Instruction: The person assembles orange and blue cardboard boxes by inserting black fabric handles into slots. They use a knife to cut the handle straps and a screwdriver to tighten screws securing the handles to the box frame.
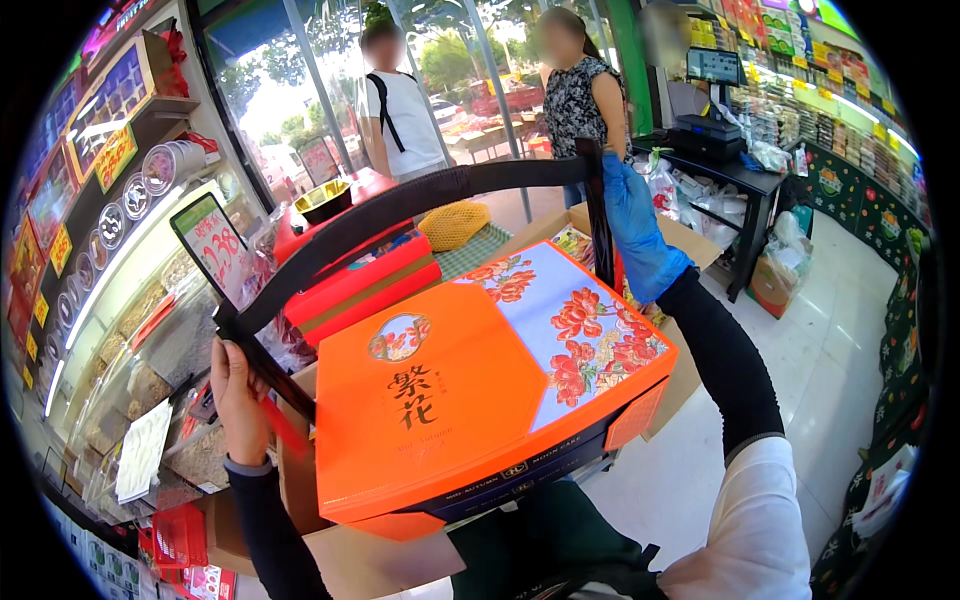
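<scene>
Box (440,400) slants lengthwise away rightward, left hand (240,400) and right hand (640,225) closed on black strap (440,188).

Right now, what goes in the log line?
left fingers: on black strap | right fingers: blue-gloved, on strap's other end | orange flowered box: closed

Between our bare left hand (242,405) and blue-gloved right hand (640,225), gap under black flat strap (430,192), over orange rectangular box (450,350); red rectangular box (385,278) blocks beyond. Right of grip, room above white tiled floor (805,330).
</scene>
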The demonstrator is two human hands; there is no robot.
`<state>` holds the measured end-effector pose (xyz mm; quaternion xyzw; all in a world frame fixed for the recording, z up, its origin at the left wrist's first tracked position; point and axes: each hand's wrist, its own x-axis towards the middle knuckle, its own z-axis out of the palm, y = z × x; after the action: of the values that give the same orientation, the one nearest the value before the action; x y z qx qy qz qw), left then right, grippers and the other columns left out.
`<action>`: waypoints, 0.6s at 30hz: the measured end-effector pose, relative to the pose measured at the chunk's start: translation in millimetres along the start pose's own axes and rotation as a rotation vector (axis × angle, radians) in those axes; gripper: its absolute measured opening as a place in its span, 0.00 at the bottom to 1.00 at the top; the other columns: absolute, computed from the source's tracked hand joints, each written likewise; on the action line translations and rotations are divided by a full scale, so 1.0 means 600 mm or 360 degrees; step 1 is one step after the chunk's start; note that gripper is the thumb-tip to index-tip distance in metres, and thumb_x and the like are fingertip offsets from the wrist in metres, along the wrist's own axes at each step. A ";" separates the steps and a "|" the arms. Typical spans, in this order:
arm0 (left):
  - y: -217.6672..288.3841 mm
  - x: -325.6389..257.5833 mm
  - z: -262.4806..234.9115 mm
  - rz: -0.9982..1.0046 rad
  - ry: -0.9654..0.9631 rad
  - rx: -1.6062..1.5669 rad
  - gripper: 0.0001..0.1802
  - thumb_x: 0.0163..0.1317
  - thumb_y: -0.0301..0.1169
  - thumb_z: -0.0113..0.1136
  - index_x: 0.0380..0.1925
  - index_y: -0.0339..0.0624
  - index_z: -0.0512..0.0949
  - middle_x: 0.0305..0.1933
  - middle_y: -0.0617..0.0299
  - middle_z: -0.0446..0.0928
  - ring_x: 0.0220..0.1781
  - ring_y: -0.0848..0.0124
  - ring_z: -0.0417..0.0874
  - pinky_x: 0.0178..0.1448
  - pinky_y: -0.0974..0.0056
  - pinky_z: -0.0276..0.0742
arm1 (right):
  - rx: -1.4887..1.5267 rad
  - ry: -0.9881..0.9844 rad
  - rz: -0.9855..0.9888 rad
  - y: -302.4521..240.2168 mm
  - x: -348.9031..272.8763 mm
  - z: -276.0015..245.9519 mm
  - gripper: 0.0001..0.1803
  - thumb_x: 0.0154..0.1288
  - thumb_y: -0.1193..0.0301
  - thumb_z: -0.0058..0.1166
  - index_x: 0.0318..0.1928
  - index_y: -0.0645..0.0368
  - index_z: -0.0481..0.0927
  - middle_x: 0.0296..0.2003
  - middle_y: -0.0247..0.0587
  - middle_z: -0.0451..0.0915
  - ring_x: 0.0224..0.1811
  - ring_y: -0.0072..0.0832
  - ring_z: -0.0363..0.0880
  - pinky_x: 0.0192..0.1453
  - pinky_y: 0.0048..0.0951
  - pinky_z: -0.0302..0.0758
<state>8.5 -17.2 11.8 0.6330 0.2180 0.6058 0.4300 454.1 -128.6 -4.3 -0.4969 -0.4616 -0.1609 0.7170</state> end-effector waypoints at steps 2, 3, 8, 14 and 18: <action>-0.007 0.004 -0.007 0.0010 -0.0028 -0.0091 0.07 0.67 0.38 0.46 0.34 0.50 0.67 0.18 0.78 0.54 0.17 0.88 0.50 0.20 0.78 0.44 | 0.0148 0.0105 -0.0059 0.012 0.001 0.009 0.21 0.67 0.58 0.45 0.35 0.67 0.76 0.24 0.34 0.74 0.28 0.16 0.66 0.34 0.24 0.67; -0.009 0.007 -0.007 0.0008 -0.0045 -0.0137 0.07 0.67 0.38 0.47 0.33 0.50 0.67 0.18 0.78 0.54 0.16 0.88 0.50 0.19 0.78 0.44 | 0.0217 0.0157 -0.0082 0.020 0.002 0.008 0.20 0.67 0.59 0.46 0.38 0.67 0.77 0.26 0.34 0.77 0.29 0.15 0.68 0.35 0.23 0.69; -0.002 -0.006 0.023 0.0017 0.0193 -0.0083 0.11 0.66 0.37 0.49 0.25 0.51 0.65 0.17 0.78 0.54 0.15 0.88 0.51 0.19 0.78 0.45 | 0.0535 0.0093 0.0030 -0.020 0.001 0.009 0.11 0.65 0.70 0.50 0.44 0.62 0.79 0.33 0.28 0.79 0.32 0.11 0.70 0.37 0.15 0.70; -0.002 -0.003 0.018 -0.0047 0.0058 -0.0206 0.12 0.65 0.38 0.50 0.24 0.51 0.65 0.16 0.77 0.52 0.14 0.87 0.50 0.16 0.78 0.43 | -0.0152 -0.0088 0.0041 -0.013 0.020 -0.016 0.15 0.66 0.64 0.49 0.46 0.60 0.78 0.31 0.36 0.80 0.29 0.20 0.74 0.36 0.22 0.72; -0.006 -0.006 -0.001 -0.0106 -0.0141 -0.0178 0.10 0.63 0.38 0.55 0.31 0.48 0.66 0.16 0.74 0.60 0.14 0.85 0.58 0.16 0.78 0.51 | -0.1076 -0.0219 -0.0628 -0.071 0.079 -0.085 0.20 0.62 0.62 0.52 0.51 0.58 0.73 0.41 0.46 0.76 0.43 0.35 0.76 0.47 0.31 0.70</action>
<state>8.2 -18.1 6.5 0.6266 0.1854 0.5737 0.4939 475.3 -180.7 54.6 -0.6162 -0.5162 -0.4049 0.4357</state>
